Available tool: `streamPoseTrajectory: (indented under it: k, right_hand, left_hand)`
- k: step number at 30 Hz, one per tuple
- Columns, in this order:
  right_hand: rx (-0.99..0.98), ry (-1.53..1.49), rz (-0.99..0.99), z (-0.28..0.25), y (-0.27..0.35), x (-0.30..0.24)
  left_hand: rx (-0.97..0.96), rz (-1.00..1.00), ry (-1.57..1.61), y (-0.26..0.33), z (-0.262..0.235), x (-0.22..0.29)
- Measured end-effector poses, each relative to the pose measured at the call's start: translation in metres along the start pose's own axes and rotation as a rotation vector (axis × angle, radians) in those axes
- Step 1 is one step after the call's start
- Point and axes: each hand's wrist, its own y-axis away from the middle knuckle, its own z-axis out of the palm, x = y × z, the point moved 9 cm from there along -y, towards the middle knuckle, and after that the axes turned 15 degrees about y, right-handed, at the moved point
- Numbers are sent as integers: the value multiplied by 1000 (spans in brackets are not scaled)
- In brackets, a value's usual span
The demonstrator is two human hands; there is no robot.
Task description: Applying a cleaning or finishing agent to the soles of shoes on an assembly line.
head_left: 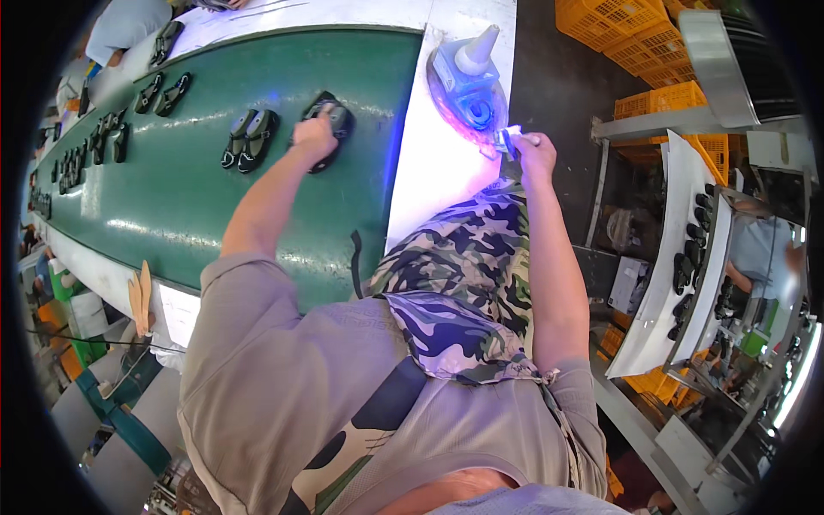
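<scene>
My left hand (314, 136) is closed on a dark sandal (342, 125) on the green belt (197, 193), one finger stretched along its top. Hand and wrist cover part of the sandal. To the left of it a pair of dark strapped sandals (251, 139) lies side by side. Over the right edge of the white table, my right hand (536, 156) pinches a small white-and-blue tool (510, 139), too small to name surely. Just beyond it stands a translucent blue container with a white cone-shaped spout (478, 53), on a round dish lit violet.
More sandals (163, 94) line the belt toward the far left, where other people sit. Yellow crates (635, 39) are stacked at the far right. A metal rack with white boards (657, 283) bearing dark footwear stands on my right, a person behind it. Wooden foot-shaped pieces (140, 292) stand at left.
</scene>
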Motion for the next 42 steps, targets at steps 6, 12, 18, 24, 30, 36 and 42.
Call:
streamPoseTrajectory:
  k: [6,12,18,24,30,36,42]
  right_hand:
    - [132,561,-196,18,-11,-33]
    - [127,851,-487,55,-9,-72]
    - [124,1130,-753,84,-2,-88]
    - [71,1159,-809,96,4,-93]
    - [59,1159,-1022,93,24,-116]
    - [34,1126,-495,68,-14,-83]
    - [106,995,-99,22,-18,-43]
  left_hand:
    - [97,-78,-17,9,-23,-92]
    - [-72,596,-45,85,31,-31]
    - [-214,629,236,157,91,-5]
    - [358,-51,555,146,72,-43]
    - [425,-247,547,167,66,-60]
    - [-66,-610,906,171,117,-97]
    - [-432,-745,1666,173,134,-80]
